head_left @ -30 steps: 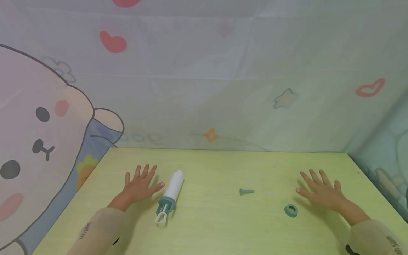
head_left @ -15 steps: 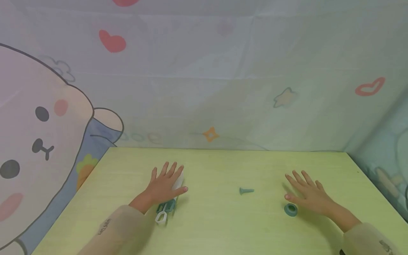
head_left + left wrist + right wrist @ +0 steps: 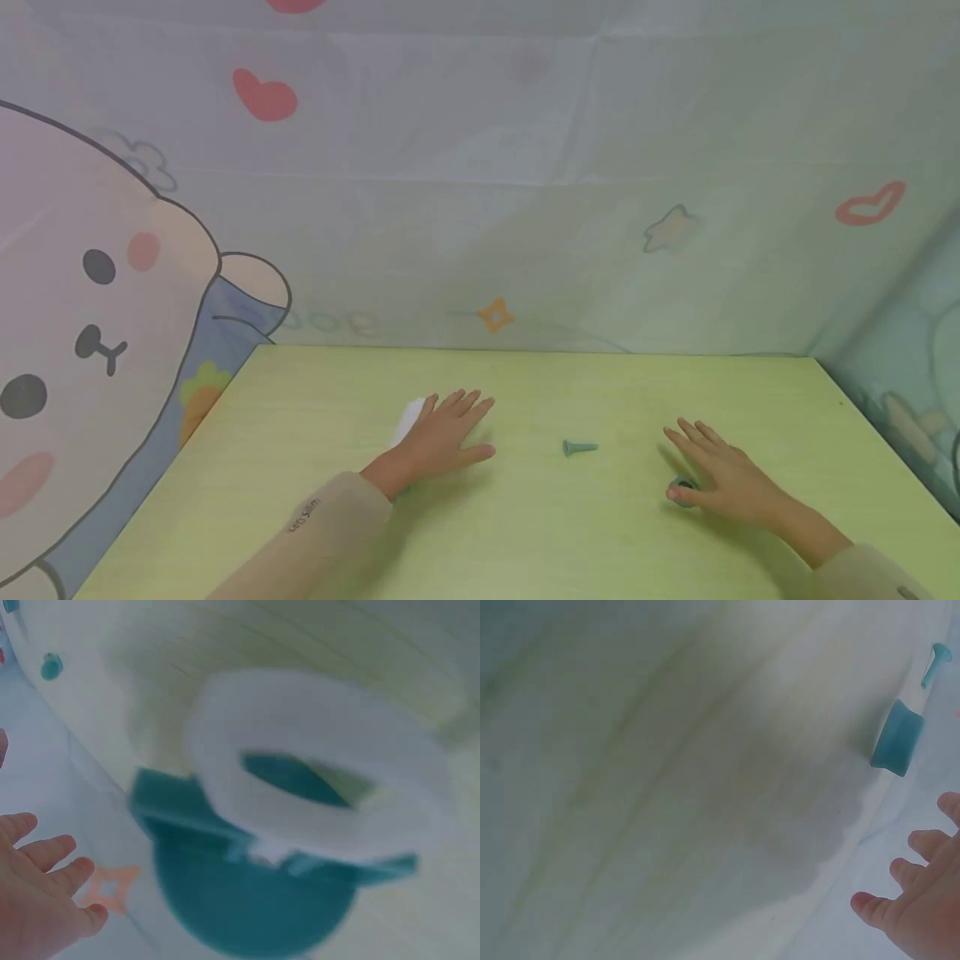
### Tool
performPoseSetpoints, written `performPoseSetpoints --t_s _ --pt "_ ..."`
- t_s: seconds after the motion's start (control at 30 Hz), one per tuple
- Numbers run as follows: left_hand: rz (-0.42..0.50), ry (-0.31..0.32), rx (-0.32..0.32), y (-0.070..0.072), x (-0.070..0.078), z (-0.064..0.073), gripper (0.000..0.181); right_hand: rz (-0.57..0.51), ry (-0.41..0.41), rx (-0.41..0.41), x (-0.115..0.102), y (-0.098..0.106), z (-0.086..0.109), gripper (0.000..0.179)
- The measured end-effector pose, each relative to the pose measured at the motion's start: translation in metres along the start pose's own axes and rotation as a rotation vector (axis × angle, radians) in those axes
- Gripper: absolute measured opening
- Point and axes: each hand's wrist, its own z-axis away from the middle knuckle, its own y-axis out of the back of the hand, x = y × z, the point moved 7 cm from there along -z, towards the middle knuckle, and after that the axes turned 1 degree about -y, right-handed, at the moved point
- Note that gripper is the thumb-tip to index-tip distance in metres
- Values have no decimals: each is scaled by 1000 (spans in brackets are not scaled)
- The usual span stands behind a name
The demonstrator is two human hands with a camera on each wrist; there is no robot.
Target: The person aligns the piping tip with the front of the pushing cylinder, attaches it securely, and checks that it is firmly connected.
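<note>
We've got the left hand [image 3: 431,440] stretched over the white syringe tube [image 3: 406,423] on the table [image 3: 525,533], fingers spread and grip holding nothing, while the tube's white pull ring [image 3: 300,716] and teal flange [image 3: 255,907] loom large in our left wrist view. Over on the other side, the right hand [image 3: 738,483] has its fingers extended, grip equally bare, thumb crossing in front of the teal ring cap [image 3: 898,739] from our head view. Between the 2 hands, we spot the teal nozzle [image 3: 580,447] lying on its side.
</note>
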Motion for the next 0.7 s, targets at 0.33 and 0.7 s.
performPoseSetpoints --t_s 0.33,0.7 --pt "66 -82 -40 -11 35 -25 52 -152 4 25 4 3 6 73" --pt "269 -32 -107 -32 49 -49 39 -388 -90 -73 14 5 8 67"
